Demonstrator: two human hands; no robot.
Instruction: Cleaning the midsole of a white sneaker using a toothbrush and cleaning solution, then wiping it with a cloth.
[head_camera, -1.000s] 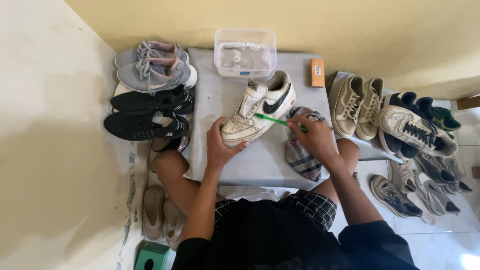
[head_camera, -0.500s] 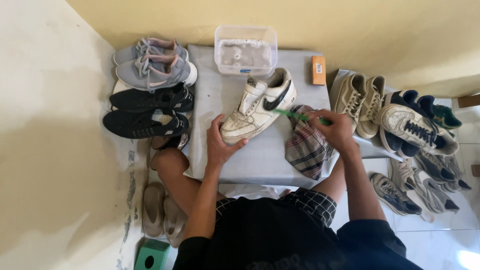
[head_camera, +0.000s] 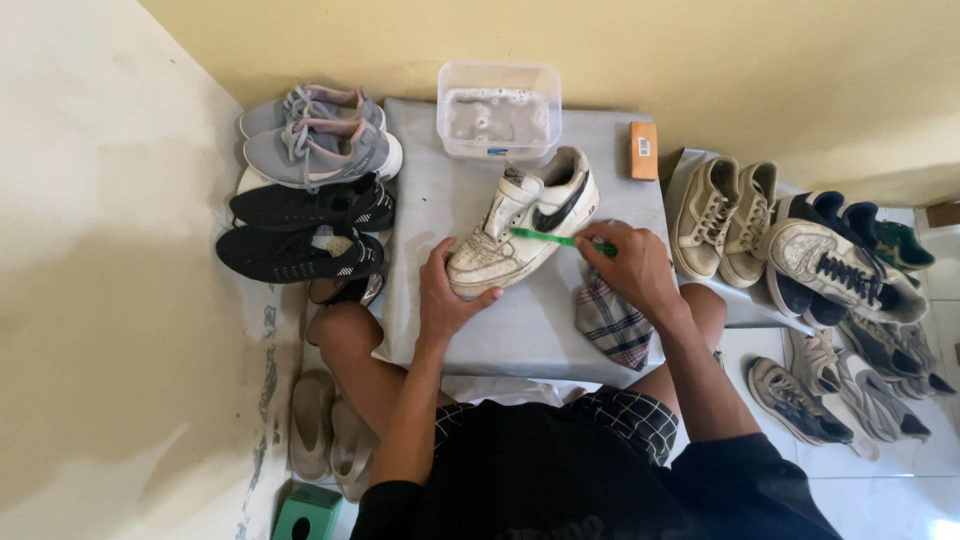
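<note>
Looking down from head height, a seated person works at a low grey table (head_camera: 520, 330); a white sneaker (head_camera: 522, 222) with a black side mark lies near the table's middle, its long axis running diagonally, toe pointing down-left toward the person's left side and heel up-right toward the far wall; the left hand (head_camera: 447, 297) grasps the toe end, fingers curled round it; the right hand (head_camera: 632, 264) is closed on the handle of a green toothbrush (head_camera: 548, 238), which lies roughly crosswise over the shoe's middle, its head end on the upper; a checked cloth (head_camera: 612, 328) lies on the table just under the right wrist; a clear plastic tub (head_camera: 499, 112) of foamy water stands at the far edge, just beyond the heel; a small orange box (head_camera: 644, 150) sits to the tub's right; pairs of shoes line both sides.
</note>
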